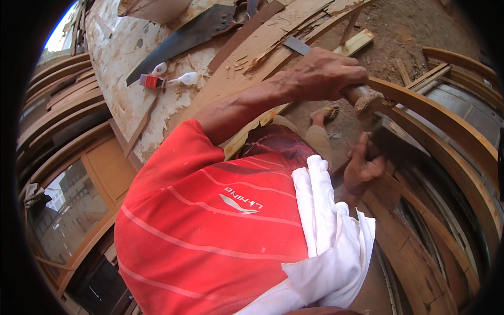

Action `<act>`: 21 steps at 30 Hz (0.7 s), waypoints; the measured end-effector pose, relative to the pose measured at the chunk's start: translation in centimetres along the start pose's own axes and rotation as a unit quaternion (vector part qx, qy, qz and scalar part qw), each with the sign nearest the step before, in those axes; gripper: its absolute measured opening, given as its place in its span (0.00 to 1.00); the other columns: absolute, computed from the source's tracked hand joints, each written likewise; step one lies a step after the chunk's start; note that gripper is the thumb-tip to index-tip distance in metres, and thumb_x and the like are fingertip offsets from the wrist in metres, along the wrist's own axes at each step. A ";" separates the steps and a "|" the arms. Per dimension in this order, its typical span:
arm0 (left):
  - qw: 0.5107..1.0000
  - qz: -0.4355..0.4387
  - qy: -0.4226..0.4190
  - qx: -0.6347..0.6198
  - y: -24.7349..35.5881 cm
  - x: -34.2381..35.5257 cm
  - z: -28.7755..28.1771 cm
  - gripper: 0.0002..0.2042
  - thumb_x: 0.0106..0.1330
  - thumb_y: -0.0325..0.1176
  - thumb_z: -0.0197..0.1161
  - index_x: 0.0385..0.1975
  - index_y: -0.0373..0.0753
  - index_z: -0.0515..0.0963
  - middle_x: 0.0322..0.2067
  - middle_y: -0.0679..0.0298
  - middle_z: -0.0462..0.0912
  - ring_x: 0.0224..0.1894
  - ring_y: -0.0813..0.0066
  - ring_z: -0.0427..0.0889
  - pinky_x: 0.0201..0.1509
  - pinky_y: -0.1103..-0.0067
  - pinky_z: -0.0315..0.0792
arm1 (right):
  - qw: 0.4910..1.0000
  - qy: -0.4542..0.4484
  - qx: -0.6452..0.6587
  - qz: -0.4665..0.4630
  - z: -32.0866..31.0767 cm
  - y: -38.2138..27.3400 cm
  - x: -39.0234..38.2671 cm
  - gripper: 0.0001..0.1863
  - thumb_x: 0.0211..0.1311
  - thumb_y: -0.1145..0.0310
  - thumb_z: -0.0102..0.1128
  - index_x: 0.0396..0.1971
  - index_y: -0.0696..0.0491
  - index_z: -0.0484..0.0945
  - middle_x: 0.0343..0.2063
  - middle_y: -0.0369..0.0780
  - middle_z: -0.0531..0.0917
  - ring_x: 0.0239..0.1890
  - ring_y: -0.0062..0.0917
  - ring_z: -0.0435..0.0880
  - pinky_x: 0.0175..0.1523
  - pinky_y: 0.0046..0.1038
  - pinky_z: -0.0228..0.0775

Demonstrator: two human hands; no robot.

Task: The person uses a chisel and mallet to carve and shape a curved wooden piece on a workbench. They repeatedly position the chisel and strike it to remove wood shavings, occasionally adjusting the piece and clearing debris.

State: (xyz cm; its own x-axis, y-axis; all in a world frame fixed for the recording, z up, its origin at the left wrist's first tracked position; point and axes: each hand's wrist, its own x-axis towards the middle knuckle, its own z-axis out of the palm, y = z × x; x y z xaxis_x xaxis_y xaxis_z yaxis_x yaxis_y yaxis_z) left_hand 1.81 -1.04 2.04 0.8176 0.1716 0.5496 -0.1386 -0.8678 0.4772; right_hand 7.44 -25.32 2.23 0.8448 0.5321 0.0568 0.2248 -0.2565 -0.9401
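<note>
My left hand (pixel 333 73) is closed round the wooden handle of a chisel (pixel 365 101), whose butt end is frayed and mushroomed. The flat metal blade (pixel 297 45) shows on the other side of the fist, over a rough wooden board (pixel 262 50) with splintered, chipped wood. Lower down, my right hand (pixel 366 165) has its fingers bent round a dark, block-like tool (pixel 401 144), smeared by motion and close to the chisel's butt. What kind of tool it is I cannot tell. The chisel's cutting edge is not clearly visible.
On the stained worktop (pixel 113 68) lie a handsaw (pixel 184 44), a white nozzle bottle (pixel 186 79) and a small red-labelled container (pixel 151 81). A bucket (pixel 152 8) stands at the far edge. Curved wooden frames (pixel 446 115) crowd the right, and stacked frames (pixel 63 100) the left.
</note>
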 end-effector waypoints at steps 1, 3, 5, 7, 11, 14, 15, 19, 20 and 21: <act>1.000 -0.005 -0.001 0.001 0.2 0.3 -0.2 0.21 0.43 0.31 0.76 0.40 0.44 0.79 0.29 0.65 0.80 0.34 0.60 0.85 0.33 0.68 0.77 | 0.999 0.021 0.014 -0.026 -0.1 -0.8 0.2 0.13 0.70 0.67 0.66 0.32 0.63 0.81 0.15 0.36 0.79 0.17 0.18 0.73 0.28 0.26 0.68; 1.000 -0.011 0.003 -0.005 0.3 0.7 -0.5 0.20 0.43 0.31 0.76 0.39 0.44 0.79 0.29 0.64 0.80 0.34 0.60 0.85 0.33 0.68 0.77 | 0.994 0.063 0.041 -0.079 -0.2 -2.1 0.5 0.12 0.69 0.69 0.67 0.34 0.64 0.82 0.16 0.37 0.80 0.17 0.19 0.75 0.30 0.27 0.70; 1.000 -0.014 0.015 -0.016 0.4 0.8 -0.8 0.20 0.44 0.31 0.76 0.39 0.44 0.79 0.29 0.64 0.80 0.34 0.60 0.85 0.33 0.68 0.77 | 0.993 0.017 -0.067 -0.098 -0.2 -2.6 0.7 0.12 0.69 0.69 0.66 0.33 0.64 0.82 0.17 0.39 0.82 0.18 0.20 0.78 0.30 0.28 0.72; 1.000 -0.015 0.006 0.001 0.2 0.6 -0.4 0.20 0.44 0.31 0.76 0.39 0.44 0.79 0.30 0.65 0.80 0.34 0.60 0.86 0.33 0.68 0.77 | 0.975 0.029 -0.146 -0.168 0.7 -2.4 1.6 0.12 0.70 0.69 0.64 0.32 0.64 0.82 0.20 0.43 0.84 0.20 0.21 0.80 0.30 0.29 0.73; 1.000 -0.006 0.019 -0.003 0.1 0.2 0.0 0.20 0.43 0.30 0.76 0.39 0.44 0.79 0.30 0.65 0.81 0.35 0.61 0.86 0.33 0.68 0.78 | 0.979 0.037 -0.134 -0.152 -0.1 -2.7 1.4 0.13 0.71 0.70 0.62 0.27 0.62 0.82 0.24 0.43 0.85 0.21 0.21 0.80 0.27 0.27 0.71; 1.000 -0.001 0.013 -0.015 0.1 0.7 -0.2 0.20 0.44 0.30 0.76 0.39 0.44 0.79 0.31 0.65 0.81 0.35 0.61 0.86 0.33 0.68 0.78 | 0.994 0.050 0.010 -0.100 -0.4 -3.0 1.6 0.11 0.70 0.71 0.65 0.27 0.60 0.84 0.24 0.40 0.85 0.21 0.19 0.78 0.25 0.25 0.68; 1.000 -0.006 0.006 -0.009 0.0 0.7 -0.2 0.20 0.44 0.30 0.76 0.39 0.44 0.79 0.31 0.65 0.81 0.35 0.61 0.86 0.33 0.68 0.78 | 0.992 0.039 0.037 -0.119 -0.4 -1.4 1.8 0.11 0.69 0.71 0.65 0.27 0.60 0.84 0.23 0.39 0.85 0.21 0.19 0.77 0.25 0.25 0.67; 1.000 -0.015 -0.003 0.001 0.2 0.3 -0.2 0.20 0.44 0.30 0.76 0.38 0.44 0.78 0.31 0.65 0.81 0.35 0.61 0.86 0.34 0.68 0.78 | 0.975 0.039 -0.137 -0.168 0.9 -0.6 2.0 0.11 0.68 0.70 0.68 0.25 0.58 0.83 0.21 0.37 0.84 0.22 0.19 0.78 0.26 0.26 0.67; 1.000 -0.023 -0.004 0.009 0.1 0.0 -0.4 0.19 0.44 0.29 0.76 0.38 0.44 0.78 0.31 0.65 0.81 0.35 0.61 0.86 0.34 0.68 0.78 | 0.962 0.043 -0.171 -0.207 0.9 -1.1 2.2 0.12 0.68 0.70 0.67 0.24 0.58 0.82 0.20 0.37 0.83 0.21 0.19 0.77 0.26 0.25 0.67; 1.000 -0.016 0.018 -0.007 0.1 0.0 -0.4 0.20 0.43 0.30 0.76 0.38 0.44 0.79 0.31 0.65 0.81 0.34 0.61 0.86 0.33 0.68 0.78 | 0.945 0.054 -0.207 -0.249 0.5 -1.6 2.7 0.13 0.69 0.69 0.66 0.23 0.57 0.81 0.20 0.37 0.82 0.21 0.18 0.76 0.26 0.25 0.68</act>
State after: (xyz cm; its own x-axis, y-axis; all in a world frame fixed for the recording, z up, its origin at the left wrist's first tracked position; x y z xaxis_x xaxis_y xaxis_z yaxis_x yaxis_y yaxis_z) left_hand 1.59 -0.91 2.33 0.8010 0.2163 0.5582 -0.1205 -0.8551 0.5043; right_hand 9.08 -23.06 3.66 0.6240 0.5901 0.5123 0.7588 -0.3010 -0.5776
